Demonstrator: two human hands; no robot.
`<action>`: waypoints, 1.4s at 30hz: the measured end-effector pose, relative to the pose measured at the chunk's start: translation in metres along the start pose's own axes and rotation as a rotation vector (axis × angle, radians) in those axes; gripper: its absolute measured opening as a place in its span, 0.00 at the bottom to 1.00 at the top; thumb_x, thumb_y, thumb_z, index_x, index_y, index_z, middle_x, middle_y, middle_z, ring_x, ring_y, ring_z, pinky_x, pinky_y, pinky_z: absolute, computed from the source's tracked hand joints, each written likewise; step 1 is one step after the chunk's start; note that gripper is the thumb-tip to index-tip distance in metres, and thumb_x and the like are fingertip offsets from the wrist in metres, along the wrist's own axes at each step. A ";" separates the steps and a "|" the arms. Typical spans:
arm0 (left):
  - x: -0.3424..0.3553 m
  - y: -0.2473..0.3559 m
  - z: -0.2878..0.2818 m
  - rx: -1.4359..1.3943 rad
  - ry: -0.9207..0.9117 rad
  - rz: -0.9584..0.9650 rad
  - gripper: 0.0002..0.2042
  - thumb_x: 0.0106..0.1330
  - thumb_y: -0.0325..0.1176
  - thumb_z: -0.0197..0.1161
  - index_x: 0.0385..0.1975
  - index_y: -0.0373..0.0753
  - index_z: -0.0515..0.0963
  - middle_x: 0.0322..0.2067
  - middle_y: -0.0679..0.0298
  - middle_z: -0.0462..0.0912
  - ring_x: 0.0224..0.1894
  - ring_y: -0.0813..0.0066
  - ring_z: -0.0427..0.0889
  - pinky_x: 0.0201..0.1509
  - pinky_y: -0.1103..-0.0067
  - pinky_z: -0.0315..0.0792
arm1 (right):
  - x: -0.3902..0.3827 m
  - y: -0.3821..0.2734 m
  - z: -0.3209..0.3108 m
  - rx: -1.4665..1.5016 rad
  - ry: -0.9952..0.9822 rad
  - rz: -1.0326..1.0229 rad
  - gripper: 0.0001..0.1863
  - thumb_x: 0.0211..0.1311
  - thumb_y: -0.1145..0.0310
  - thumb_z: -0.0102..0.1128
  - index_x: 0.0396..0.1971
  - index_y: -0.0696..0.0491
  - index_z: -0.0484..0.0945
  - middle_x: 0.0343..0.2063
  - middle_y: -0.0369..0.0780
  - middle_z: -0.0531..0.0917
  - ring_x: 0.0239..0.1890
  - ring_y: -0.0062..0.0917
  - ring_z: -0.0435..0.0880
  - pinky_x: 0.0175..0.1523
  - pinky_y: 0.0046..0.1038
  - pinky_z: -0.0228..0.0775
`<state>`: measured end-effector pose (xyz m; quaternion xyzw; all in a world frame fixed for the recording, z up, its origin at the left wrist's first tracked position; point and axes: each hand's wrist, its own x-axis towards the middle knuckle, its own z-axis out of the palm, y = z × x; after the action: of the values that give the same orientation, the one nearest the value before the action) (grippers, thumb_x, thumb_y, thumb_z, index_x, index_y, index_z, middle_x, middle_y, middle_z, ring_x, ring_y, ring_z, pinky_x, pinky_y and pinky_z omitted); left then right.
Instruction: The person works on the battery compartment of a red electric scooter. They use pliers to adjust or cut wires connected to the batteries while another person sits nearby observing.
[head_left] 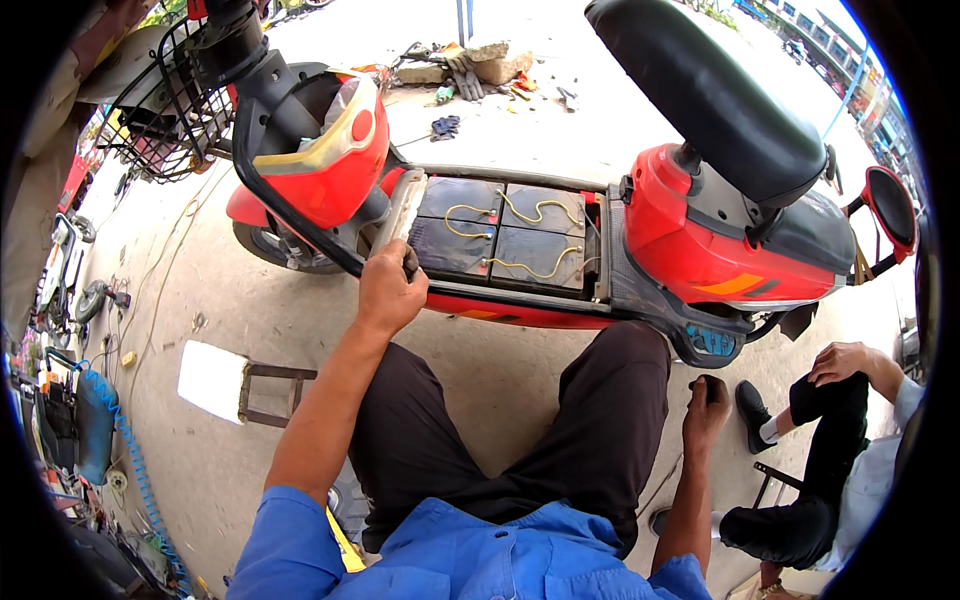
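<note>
Four dark batteries [455, 197] sit in the scooter's [660, 215] footboard bay, far centre, with yellow wires [447, 222] across their tops. Left hand [388, 290] curled around a dark piece [411, 262] at the bay's near left corner; can't tell what it is. Right hand [708, 405] curled too, just right of the knee, small black object [694, 384] at the fingertips, kind unclear. To do this well: steady left grip, anything metal kept off the terminals, no tugging on wires, right hand coming in clear of them.
</note>
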<state>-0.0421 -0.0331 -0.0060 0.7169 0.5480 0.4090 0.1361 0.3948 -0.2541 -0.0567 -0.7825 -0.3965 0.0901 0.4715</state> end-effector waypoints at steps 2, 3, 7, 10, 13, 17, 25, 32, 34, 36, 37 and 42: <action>-0.001 0.001 0.003 -0.012 -0.011 -0.012 0.07 0.48 0.24 0.62 0.20 0.32 0.69 0.20 0.52 0.74 0.24 0.54 0.75 0.29 0.66 0.68 | 0.016 -0.049 0.004 0.116 0.010 -0.069 0.10 0.67 0.70 0.55 0.32 0.62 0.76 0.23 0.37 0.79 0.27 0.18 0.73 0.34 0.24 0.67; -0.001 0.004 0.003 -0.027 -0.012 -0.023 0.07 0.48 0.24 0.63 0.20 0.32 0.69 0.20 0.52 0.74 0.24 0.55 0.75 0.29 0.66 0.68 | 0.021 -0.071 0.009 0.161 0.003 -0.119 0.09 0.67 0.70 0.55 0.32 0.62 0.76 0.23 0.36 0.79 0.26 0.18 0.72 0.34 0.23 0.66; 0.000 0.019 0.004 -0.069 0.000 -0.004 0.08 0.50 0.26 0.64 0.21 0.33 0.70 0.19 0.55 0.73 0.24 0.59 0.74 0.29 0.69 0.67 | 0.032 -0.140 0.038 0.270 -0.144 -0.298 0.08 0.65 0.71 0.57 0.32 0.62 0.76 0.22 0.36 0.77 0.26 0.17 0.71 0.33 0.22 0.66; 0.004 0.028 0.003 -0.108 0.016 0.017 0.08 0.51 0.26 0.64 0.23 0.33 0.70 0.21 0.56 0.73 0.25 0.61 0.73 0.30 0.70 0.67 | 0.034 -0.190 0.064 0.172 -0.407 -0.545 0.06 0.62 0.73 0.60 0.33 0.60 0.77 0.21 0.41 0.78 0.24 0.25 0.76 0.31 0.25 0.68; 0.012 0.042 0.003 -0.160 0.014 0.020 0.07 0.53 0.25 0.63 0.25 0.33 0.71 0.24 0.56 0.73 0.25 0.62 0.73 0.30 0.70 0.67 | 0.042 -0.226 0.092 0.052 -0.637 -0.816 0.08 0.58 0.69 0.63 0.32 0.58 0.77 0.24 0.45 0.79 0.25 0.36 0.80 0.31 0.33 0.71; 0.023 0.059 0.012 -0.241 -0.024 0.010 0.07 0.55 0.25 0.63 0.28 0.32 0.71 0.26 0.56 0.73 0.26 0.62 0.72 0.31 0.71 0.68 | 0.051 -0.250 0.129 -0.163 -0.840 -1.037 0.12 0.55 0.64 0.64 0.29 0.58 0.76 0.26 0.46 0.79 0.29 0.43 0.81 0.33 0.41 0.72; 0.014 0.050 0.046 -0.282 -0.277 0.096 0.15 0.62 0.37 0.67 0.32 0.32 0.72 0.29 0.54 0.72 0.27 0.57 0.73 0.30 0.70 0.69 | 0.047 -0.209 0.179 -0.198 -1.280 -0.972 0.12 0.55 0.63 0.62 0.29 0.58 0.75 0.26 0.45 0.80 0.28 0.40 0.82 0.32 0.40 0.75; 0.014 0.072 0.053 -0.393 -0.503 0.285 0.28 0.59 0.55 0.63 0.42 0.32 0.70 0.39 0.49 0.71 0.38 0.54 0.74 0.42 0.66 0.71 | 0.058 -0.201 0.186 -0.084 -1.440 -0.803 0.14 0.42 0.65 0.64 0.29 0.57 0.76 0.27 0.44 0.81 0.28 0.39 0.82 0.28 0.41 0.74; 0.013 0.087 0.051 -0.417 -0.500 0.258 0.30 0.60 0.56 0.61 0.45 0.31 0.69 0.41 0.47 0.70 0.41 0.51 0.71 0.47 0.63 0.68 | 0.068 -0.213 0.174 -0.069 -1.618 -0.775 0.14 0.40 0.65 0.64 0.27 0.56 0.76 0.26 0.44 0.80 0.29 0.39 0.82 0.29 0.41 0.73; -0.003 0.092 0.056 -0.430 -0.512 0.201 0.29 0.62 0.55 0.59 0.45 0.30 0.68 0.41 0.47 0.70 0.41 0.51 0.71 0.47 0.63 0.68 | 0.047 -0.197 0.165 -0.096 -1.475 -0.651 0.10 0.38 0.66 0.64 0.24 0.53 0.79 0.21 0.44 0.80 0.28 0.42 0.82 0.32 0.42 0.74; -0.005 0.093 0.058 -0.414 -0.504 0.186 0.27 0.64 0.53 0.58 0.44 0.30 0.68 0.41 0.46 0.69 0.41 0.50 0.71 0.48 0.64 0.68 | 0.045 -0.192 0.170 -0.043 -1.425 -0.634 0.10 0.38 0.66 0.64 0.23 0.53 0.79 0.21 0.44 0.80 0.28 0.43 0.81 0.33 0.42 0.73; 0.008 0.113 0.066 -0.506 -0.419 0.021 0.21 0.64 0.45 0.57 0.42 0.30 0.68 0.38 0.47 0.70 0.40 0.47 0.70 0.48 0.63 0.67 | 0.046 -0.201 0.171 0.039 -1.350 -0.490 0.05 0.40 0.68 0.62 0.18 0.54 0.79 0.21 0.46 0.81 0.28 0.47 0.81 0.33 0.44 0.73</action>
<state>0.0832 -0.0505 0.0287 0.7346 0.3816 0.3771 0.4155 0.2298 -0.0597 0.0243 -0.4358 -0.7642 0.4531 0.1439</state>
